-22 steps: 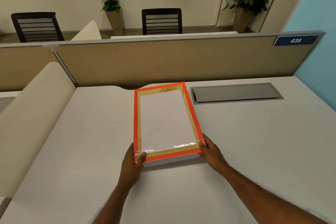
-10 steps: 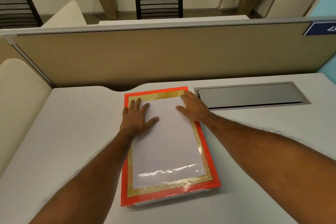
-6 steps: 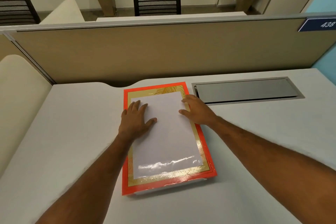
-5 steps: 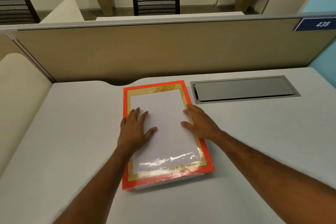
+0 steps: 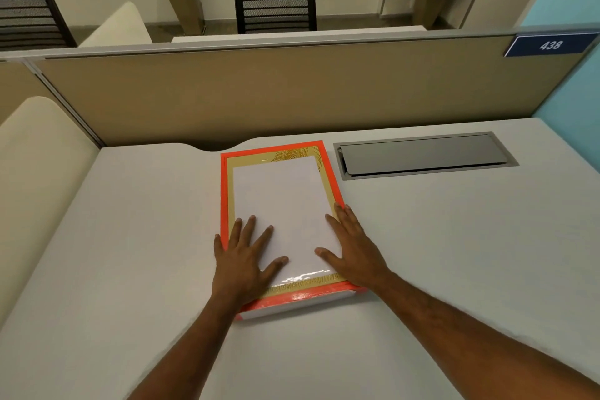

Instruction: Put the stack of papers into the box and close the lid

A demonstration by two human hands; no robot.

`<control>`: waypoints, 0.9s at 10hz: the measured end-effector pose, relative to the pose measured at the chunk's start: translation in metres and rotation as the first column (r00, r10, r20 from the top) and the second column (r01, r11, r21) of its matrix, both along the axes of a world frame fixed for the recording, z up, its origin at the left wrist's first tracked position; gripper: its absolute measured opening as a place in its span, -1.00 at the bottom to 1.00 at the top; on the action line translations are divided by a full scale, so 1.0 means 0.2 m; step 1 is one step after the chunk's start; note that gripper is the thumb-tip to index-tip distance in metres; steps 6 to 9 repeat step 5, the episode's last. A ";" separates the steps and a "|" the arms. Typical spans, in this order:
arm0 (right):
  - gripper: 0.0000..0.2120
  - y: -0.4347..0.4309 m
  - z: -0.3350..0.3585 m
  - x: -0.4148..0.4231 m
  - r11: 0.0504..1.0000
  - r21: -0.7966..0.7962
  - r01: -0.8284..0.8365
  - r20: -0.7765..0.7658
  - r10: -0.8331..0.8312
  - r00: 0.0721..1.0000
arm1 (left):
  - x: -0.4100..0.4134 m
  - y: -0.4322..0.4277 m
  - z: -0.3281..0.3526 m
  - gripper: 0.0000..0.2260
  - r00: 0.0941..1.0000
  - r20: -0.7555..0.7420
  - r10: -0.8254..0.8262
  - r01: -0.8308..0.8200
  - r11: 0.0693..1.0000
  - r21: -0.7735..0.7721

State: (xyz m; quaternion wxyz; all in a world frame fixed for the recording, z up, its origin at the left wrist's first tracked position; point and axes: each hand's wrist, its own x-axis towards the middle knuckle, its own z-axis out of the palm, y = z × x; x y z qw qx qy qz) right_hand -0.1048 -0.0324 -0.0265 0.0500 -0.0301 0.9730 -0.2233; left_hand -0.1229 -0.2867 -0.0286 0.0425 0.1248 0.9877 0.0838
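Note:
A flat box (image 5: 279,201) lies on the desk in front of me, its lid down: orange rim, gold border, glossy white centre. The white base shows under the lid along the near edge. No loose papers are visible. My left hand (image 5: 245,258) lies flat, fingers spread, on the lid's near left part. My right hand (image 5: 352,247) lies flat on the near right edge of the lid, fingers apart. Neither hand grips anything.
The white desk (image 5: 130,237) runs wide on both sides of the box. A grey cable flap (image 5: 422,154) is set into the desk right of the box. A beige partition (image 5: 259,91) closes the far edge; a cream divider (image 5: 35,166) stands at left.
Both hands have slid along the lid from its far end toward me and now rest at its near end. Before that they held the near corners.

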 end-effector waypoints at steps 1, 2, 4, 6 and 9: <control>-0.13 -0.01 0.00 0.00 1.000 0.004 0.016 -0.009 -0.016 1.000 | 0.00 0.00 -0.01 -0.30 1.000 -0.013 -0.001 0.001 1.000 0.018; -0.13 -0.01 0.00 0.01 1.000 0.015 0.016 -0.003 -0.016 1.000 | 0.00 0.00 -0.01 -0.29 1.000 -0.007 0.002 -0.002 1.000 0.008; -0.05 0.02 0.06 -0.01 0.996 0.078 -0.053 0.081 0.047 0.996 | 0.01 0.02 0.05 -0.28 0.999 0.033 0.004 -0.002 0.999 -0.043; -0.09 0.03 0.10 -0.01 0.991 0.118 -0.071 0.074 0.062 0.995 | 0.01 0.04 0.07 -0.24 0.999 0.036 -0.022 0.024 0.999 -0.047; -0.09 0.03 0.10 -0.01 0.991 0.118 -0.071 0.074 0.062 0.995 | 0.01 0.04 0.07 -0.24 0.999 0.036 -0.022 0.024 0.999 -0.047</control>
